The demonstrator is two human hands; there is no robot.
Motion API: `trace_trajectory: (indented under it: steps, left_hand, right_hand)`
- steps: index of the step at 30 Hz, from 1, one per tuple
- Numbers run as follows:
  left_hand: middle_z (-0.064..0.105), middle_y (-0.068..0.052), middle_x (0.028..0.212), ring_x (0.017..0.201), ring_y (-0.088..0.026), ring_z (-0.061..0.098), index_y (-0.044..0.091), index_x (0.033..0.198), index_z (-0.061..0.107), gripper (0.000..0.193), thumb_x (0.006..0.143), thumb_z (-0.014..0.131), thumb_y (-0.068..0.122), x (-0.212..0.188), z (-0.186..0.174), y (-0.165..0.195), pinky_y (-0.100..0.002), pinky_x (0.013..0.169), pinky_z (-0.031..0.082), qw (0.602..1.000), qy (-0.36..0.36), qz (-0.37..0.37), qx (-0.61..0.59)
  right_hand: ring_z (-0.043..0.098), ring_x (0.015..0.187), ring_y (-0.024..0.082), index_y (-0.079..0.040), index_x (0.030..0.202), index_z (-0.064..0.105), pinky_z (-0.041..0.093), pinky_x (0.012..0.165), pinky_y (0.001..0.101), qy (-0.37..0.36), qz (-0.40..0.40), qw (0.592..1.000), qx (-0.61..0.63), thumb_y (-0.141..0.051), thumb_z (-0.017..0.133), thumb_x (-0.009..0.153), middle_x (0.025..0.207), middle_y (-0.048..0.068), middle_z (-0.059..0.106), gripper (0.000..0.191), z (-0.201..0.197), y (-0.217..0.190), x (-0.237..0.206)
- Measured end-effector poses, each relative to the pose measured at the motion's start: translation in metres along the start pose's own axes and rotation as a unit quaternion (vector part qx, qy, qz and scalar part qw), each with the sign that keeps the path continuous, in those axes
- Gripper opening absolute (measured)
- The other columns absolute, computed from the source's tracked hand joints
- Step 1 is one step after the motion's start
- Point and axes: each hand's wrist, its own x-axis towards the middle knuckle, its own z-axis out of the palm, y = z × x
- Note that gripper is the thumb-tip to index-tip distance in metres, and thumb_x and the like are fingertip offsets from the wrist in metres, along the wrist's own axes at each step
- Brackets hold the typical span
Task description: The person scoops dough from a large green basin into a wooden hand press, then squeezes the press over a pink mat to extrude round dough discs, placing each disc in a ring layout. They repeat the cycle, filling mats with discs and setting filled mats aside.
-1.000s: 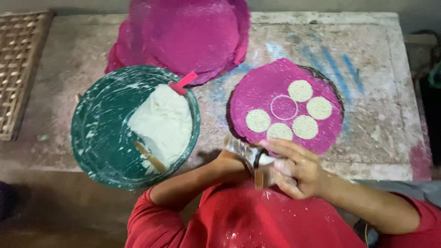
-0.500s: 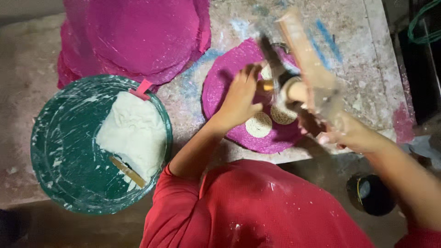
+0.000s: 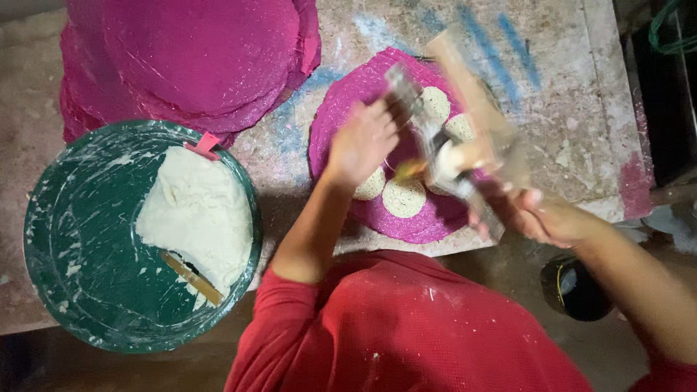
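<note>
The right hand (image 3: 541, 214) is closed around a blurred wooden-handled tool (image 3: 465, 109), held tilted over the round pink disc (image 3: 341, 109). The left hand (image 3: 363, 141), fingers loosely spread and holding nothing, rests flat on that disc among small white dough rounds (image 3: 404, 197). The disc lies on the stained surface (image 3: 573, 94). To the far left sits a stack of pink discs (image 3: 196, 58); near left, a green basin (image 3: 80, 247) holds white dough (image 3: 196, 218) and a wooden stick (image 3: 192, 278).
</note>
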Motion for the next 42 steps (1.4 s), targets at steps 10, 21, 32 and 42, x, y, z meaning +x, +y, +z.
trace_trajectory:
  steps: [10,21,32,42]
  left_hand:
    - [0.064,-0.001,0.105,0.107,-0.017,0.06,0.014,0.127,0.061,0.034,0.094,0.06,0.022,0.057,-0.011,-0.008,-0.039,0.117,0.037,0.898,-0.135,0.191,-0.374]
    - [0.061,0.003,0.095,0.096,-0.014,0.059,0.017,0.104,0.056,0.016,0.107,0.048,0.031,0.088,-0.076,-0.022,-0.033,0.098,0.051,0.841,-0.121,0.282,-0.446]
    - [0.055,0.004,0.088,0.088,-0.013,0.054,0.016,0.101,0.053,0.015,0.1,0.052,0.032,0.095,-0.062,-0.056,-0.028,0.091,0.051,0.818,-0.061,0.224,-0.527]
    - [0.05,0.004,0.085,0.085,-0.014,0.052,0.016,0.096,0.051,0.014,0.098,0.042,0.027,0.122,-0.08,-0.015,-0.035,0.091,0.054,0.845,-0.165,0.211,-0.462]
  right_hand:
    - [0.069,0.107,0.026,-0.011,0.132,0.054,0.06,0.09,0.0456,0.027,0.309,0.934,-0.18,-0.078,0.027,0.085,0.117,0.014,0.069,0.086,-0.036,-0.065,0.036]
    - [0.073,0.074,0.025,-0.004,0.098,0.075,0.06,0.074,0.0415,0.113,0.319,0.849,-0.406,-0.073,0.019,0.095,0.078,0.013,0.074,0.088,0.005,-0.111,0.115]
    - [0.07,0.064,0.027,-0.001,0.084,0.075,0.056,0.066,0.0426,0.17,0.317,0.856,-0.372,-0.077,0.027,0.093,0.066,0.014,0.072,0.091,0.008,-0.108,0.101]
    - [0.068,0.065,0.026,-0.004,0.08,0.065,0.053,0.069,0.0422,0.205,0.173,0.862,-0.429,-0.066,0.027,0.098,0.066,0.013,0.067,0.076,0.008,-0.091,0.113]
